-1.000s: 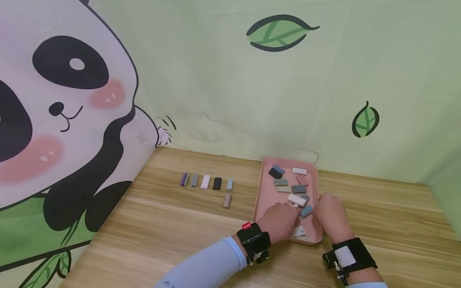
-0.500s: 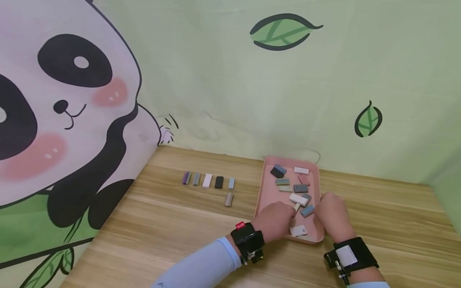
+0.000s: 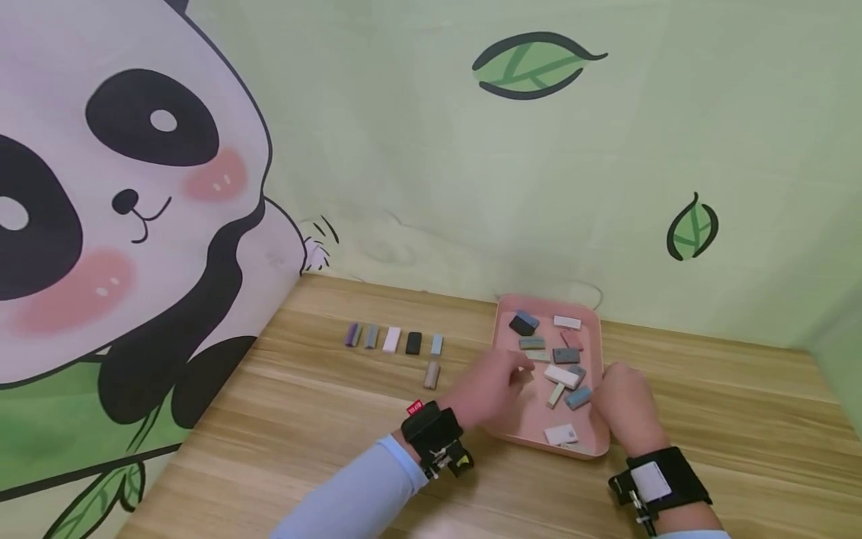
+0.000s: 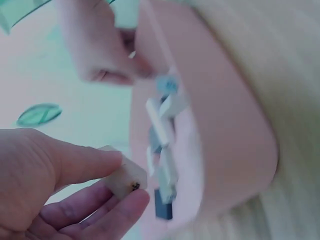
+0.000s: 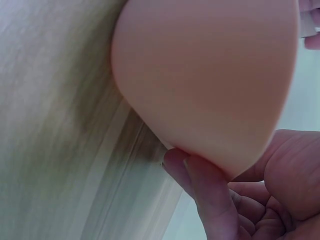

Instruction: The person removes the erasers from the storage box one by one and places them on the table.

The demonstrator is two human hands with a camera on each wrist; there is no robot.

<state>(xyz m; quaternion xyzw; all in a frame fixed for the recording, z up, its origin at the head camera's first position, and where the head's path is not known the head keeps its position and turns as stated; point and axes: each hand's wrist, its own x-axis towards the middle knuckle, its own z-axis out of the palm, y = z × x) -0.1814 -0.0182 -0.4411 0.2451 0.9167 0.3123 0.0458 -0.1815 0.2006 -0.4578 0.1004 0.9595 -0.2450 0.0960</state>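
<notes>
Between thumb and fingers, my left hand (image 3: 486, 387) pinches a small pale eraser-like block (image 4: 124, 181) with a tiny dark mark; the left wrist view shows it best. This hand is over the left side of a pink tray (image 3: 532, 414). My right hand (image 3: 628, 404) grips the tray's right edge, its fingers (image 5: 207, 185) against the outer wall in the right wrist view. In the tray lie several similar blocks: a white one (image 3: 561, 376), a blue one (image 3: 578, 397), a narrow pale one (image 3: 555, 395) and a printed white one (image 3: 560, 434).
Left of the tray, a row of small blocks stands on the wooden table (image 3: 323, 419), among them a purple one (image 3: 352, 335), a white one (image 3: 392, 340) and a black one (image 3: 414, 343). A brownish block (image 3: 432, 374) lies in front. A panda-printed backdrop rises behind.
My left hand has lifted from among the blocks in the tray and moved left and back with a pale block, uncovering the narrow pale one. My right hand stays at the tray's edge.
</notes>
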